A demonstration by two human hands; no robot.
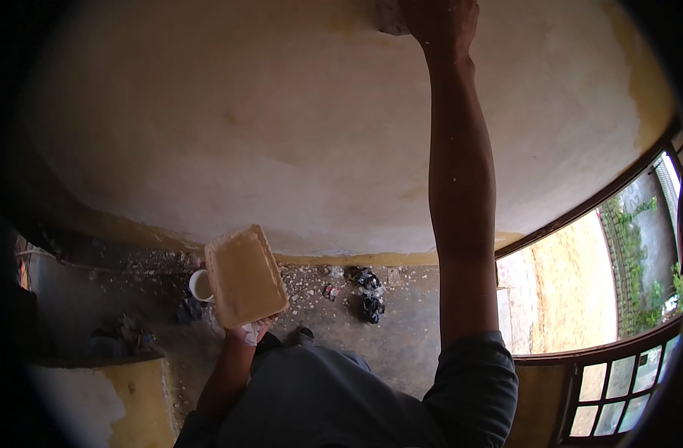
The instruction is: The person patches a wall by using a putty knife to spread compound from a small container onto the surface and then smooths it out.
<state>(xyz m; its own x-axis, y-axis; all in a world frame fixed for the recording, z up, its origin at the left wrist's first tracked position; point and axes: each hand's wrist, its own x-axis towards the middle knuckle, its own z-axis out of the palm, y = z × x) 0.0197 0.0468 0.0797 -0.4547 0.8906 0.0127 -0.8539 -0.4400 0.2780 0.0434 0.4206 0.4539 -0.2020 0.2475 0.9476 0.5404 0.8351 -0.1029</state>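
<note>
My right arm reaches far up along the pale wall (319, 134). At the top edge of the view my right hand (444, 26) is closed on a greyish block-like tool (391, 16) against the wall; its upper part is cut off, so I cannot tell its exact kind. Low and to the left, my left hand (261, 328) grips the near end of a rectangular tan tray (248, 276) with a raised, crusted rim. The tray is tilted, and its inside has a smooth tan coat. Some white material (249, 336) clings to the left hand near the wrist.
White crumbs and flakes litter the grey floor (326, 343). A white bucket (201, 285) stands beside the tray, with black plastic bags (371, 308) further right. An open window (565, 276) lies at right, a low yellow-and-white wall (143, 388) at lower left.
</note>
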